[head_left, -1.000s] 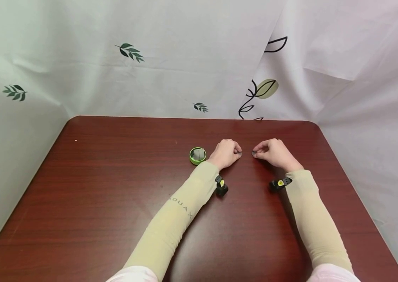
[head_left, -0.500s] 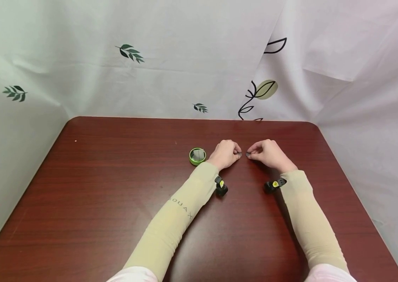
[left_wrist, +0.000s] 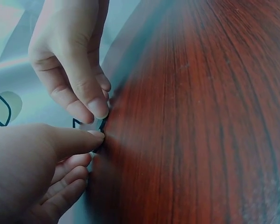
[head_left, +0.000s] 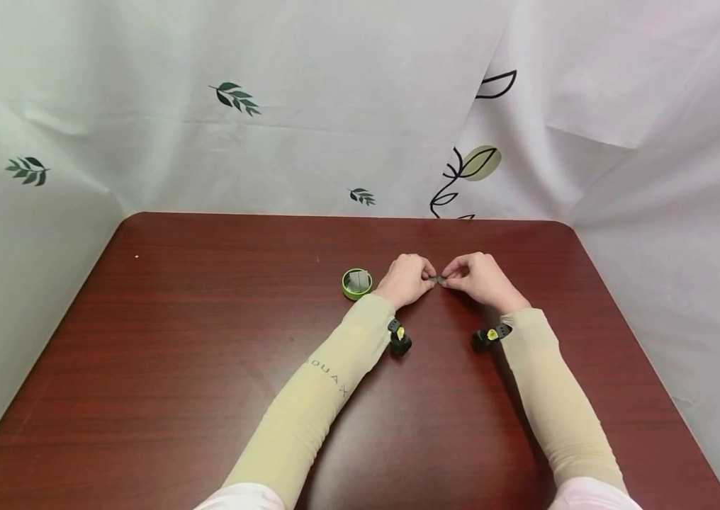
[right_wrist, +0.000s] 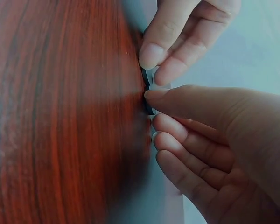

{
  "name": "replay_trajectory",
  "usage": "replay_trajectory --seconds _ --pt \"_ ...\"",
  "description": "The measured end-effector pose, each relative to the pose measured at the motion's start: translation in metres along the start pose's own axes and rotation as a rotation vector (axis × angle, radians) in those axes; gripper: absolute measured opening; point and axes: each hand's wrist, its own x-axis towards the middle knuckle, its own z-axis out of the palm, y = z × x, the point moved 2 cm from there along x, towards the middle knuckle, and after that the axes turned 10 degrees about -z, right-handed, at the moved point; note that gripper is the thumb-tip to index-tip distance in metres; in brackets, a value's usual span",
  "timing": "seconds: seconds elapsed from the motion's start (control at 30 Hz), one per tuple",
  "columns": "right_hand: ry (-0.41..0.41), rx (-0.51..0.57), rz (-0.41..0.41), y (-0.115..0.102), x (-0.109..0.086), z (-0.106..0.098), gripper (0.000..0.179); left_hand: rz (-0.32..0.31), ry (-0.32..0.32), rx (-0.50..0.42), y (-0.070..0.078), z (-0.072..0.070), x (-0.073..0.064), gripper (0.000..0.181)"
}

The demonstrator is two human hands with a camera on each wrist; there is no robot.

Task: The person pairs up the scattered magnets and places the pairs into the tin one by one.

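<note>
In the head view, my left hand [head_left: 406, 278] pinches a small flat dark grey piece [head_left: 434, 280] between thumb and fingers. Facing it, my right hand [head_left: 482, 281] pinches a similar dark piece [head_left: 441, 280]. The two pieces meet edge to edge or nearly so, low over the table. From the right wrist, the left hand's piece [right_wrist: 145, 76] appears as a thin dark edge, lined up with the right hand's piece [right_wrist: 149, 108]. Fingertips cover most of both. Left of my left hand stands a small round green-rimmed container [head_left: 356, 295] with grey square blocks [head_left: 358, 280] inside.
The reddish-brown wooden table [head_left: 207, 340] has rounded far corners. White curtain [head_left: 309, 142] with leaf prints hangs behind and along both sides. Black wrist cameras [head_left: 400, 343] are strapped under both wrists, close above the table.
My right hand has moved left with its dark piece, closing the gap until it comes up to the left hand's piece. My left hand and the green container stay put.
</note>
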Motion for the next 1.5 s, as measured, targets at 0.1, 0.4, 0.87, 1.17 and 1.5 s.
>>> replay_trajectory --seconds 0.1,0.4,0.87,1.17,1.5 --pt "0.003 0.012 0.009 0.000 -0.001 0.001 0.009 -0.005 -0.002 -0.026 -0.001 -0.003 -0.003 0.015" --pt "0.007 0.040 0.028 0.002 -0.002 0.001 0.015 0.004 0.003 -0.062 -0.003 -0.018 -0.011 0.023" --pt "0.012 -0.001 -0.019 -0.001 -0.002 0.001 0.019 0.109 0.038 -0.171 0.001 -0.047 -0.025 0.030" --pt "0.008 0.010 -0.019 -0.002 -0.001 0.001 0.023 0.133 0.053 -0.214 -0.005 -0.065 -0.041 0.033" --pt "-0.019 -0.019 -0.060 -0.010 0.003 -0.002 0.026 0.159 0.143 -0.219 -0.020 -0.082 -0.057 0.038"
